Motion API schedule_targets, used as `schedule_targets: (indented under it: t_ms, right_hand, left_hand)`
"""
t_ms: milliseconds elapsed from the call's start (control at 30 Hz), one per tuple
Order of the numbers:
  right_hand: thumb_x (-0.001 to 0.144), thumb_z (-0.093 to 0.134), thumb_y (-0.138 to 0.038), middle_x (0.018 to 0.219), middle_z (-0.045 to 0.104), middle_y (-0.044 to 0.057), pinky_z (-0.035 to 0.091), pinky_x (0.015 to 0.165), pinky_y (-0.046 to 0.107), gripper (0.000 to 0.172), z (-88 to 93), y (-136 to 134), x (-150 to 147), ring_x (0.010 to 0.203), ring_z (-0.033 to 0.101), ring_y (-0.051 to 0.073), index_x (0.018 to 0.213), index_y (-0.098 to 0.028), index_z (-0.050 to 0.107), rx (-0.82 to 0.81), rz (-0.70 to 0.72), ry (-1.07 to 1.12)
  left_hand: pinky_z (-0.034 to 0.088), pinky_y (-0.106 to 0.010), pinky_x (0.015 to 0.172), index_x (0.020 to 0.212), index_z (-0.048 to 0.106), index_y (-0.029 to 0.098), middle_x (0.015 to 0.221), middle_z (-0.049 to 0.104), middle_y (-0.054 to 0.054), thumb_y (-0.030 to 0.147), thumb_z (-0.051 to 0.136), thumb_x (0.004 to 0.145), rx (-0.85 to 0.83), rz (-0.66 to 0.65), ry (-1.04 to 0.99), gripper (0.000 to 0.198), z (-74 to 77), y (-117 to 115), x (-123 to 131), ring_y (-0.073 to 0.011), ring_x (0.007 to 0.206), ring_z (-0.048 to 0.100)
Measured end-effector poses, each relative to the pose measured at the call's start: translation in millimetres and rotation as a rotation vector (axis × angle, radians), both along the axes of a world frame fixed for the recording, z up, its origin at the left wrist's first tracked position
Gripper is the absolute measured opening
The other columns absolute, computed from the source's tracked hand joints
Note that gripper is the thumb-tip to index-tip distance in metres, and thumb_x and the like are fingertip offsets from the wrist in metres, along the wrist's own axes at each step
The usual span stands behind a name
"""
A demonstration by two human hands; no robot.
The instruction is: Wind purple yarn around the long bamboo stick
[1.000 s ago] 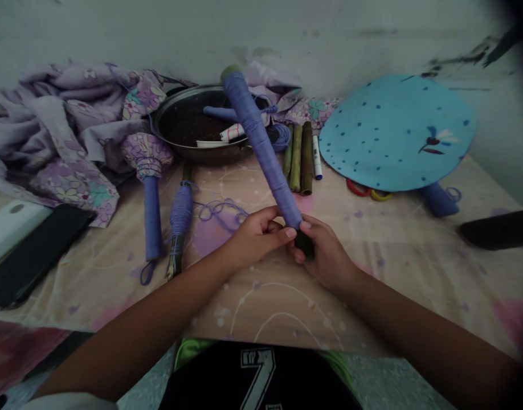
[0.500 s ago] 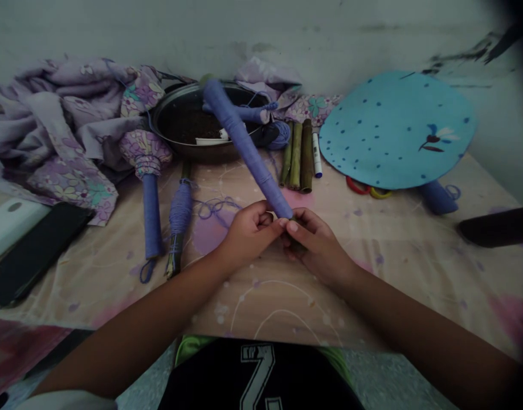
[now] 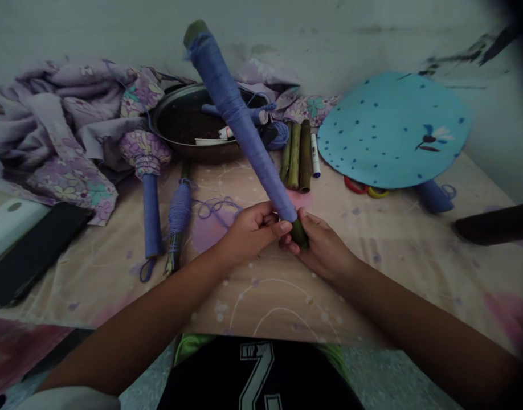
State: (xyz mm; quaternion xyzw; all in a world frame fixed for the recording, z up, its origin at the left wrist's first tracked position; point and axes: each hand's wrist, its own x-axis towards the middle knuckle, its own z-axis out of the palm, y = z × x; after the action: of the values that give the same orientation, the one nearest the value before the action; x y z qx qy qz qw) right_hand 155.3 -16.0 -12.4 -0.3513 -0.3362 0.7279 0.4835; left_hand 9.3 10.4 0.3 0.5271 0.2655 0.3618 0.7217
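A thick stick wrapped in blue-purple yarn [image 3: 244,128] slants up and to the left over the table, its bare green ends showing at top and bottom. My left hand [image 3: 259,228] closes on its lower part from the left, thumb lying across the front near the edge of the wrapping. Around the bare lower end, my right hand [image 3: 319,236] is closed from the right, with fingertips showing below the stick. Left of my hands, a bundle of blue yarn wound on sticks [image 3: 180,210] lies with a loose strand of yarn [image 3: 219,208] trailing from it.
A dark pan [image 3: 180,145] behind holds another wrapped piece. Bare green sticks [image 3: 293,162] and a marker [image 3: 315,154] lie right of it. Further right is a blue dotted round board [image 3: 385,136]. A cloth-topped wrapped handle [image 3: 151,210], floral cloth [image 3: 60,125] and black phone [image 3: 35,256] occupy the left.
The wrapped stick has come up and nearer, its top end rising higher. More of its bare lower end shows now, as my right thumb has shifted to the side.
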Motion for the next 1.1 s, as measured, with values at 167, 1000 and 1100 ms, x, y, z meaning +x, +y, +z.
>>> schedule_targets:
  t_ms: [167,1000,1100]
  right_hand:
    - [0.079,0.059,-0.051,0.066,0.055,-0.001,0.045,0.056,0.025,0.034,1.8,-1.3,0.8,0.055,0.051,0.008,0.077,-0.017,0.056,-0.001,0.002,0.010]
    - [0.083,0.054,-0.047,0.072,0.058,0.000,0.047,0.054,0.025,0.031,1.1,1.6,6.0,0.055,0.054,0.009,0.083,-0.017,0.060,-0.032,0.140,0.045]
    - [0.079,0.060,-0.046,0.071,0.054,-0.001,0.047,0.051,0.025,0.027,2.8,1.5,4.5,0.058,0.052,0.010,0.084,-0.019,0.059,-0.028,0.045,0.044]
  left_hand:
    - [0.049,-0.020,0.049,0.083,0.050,0.013,0.057,0.057,0.003,0.037,0.066,0.074,0.033,0.078,0.049,0.031,-0.9,2.1,1.3,-0.0096,0.049,0.060]
    - [0.051,-0.022,0.043,0.084,0.053,0.012,0.057,0.057,0.004,0.035,0.067,0.073,-0.098,0.054,-0.077,0.029,1.8,2.9,0.4,-0.0104,0.045,0.058]
    - [0.052,-0.024,0.047,0.084,0.053,0.013,0.057,0.060,0.002,0.036,0.066,0.074,-0.063,0.049,-0.063,0.029,0.8,3.2,0.9,-0.0108,0.046,0.058]
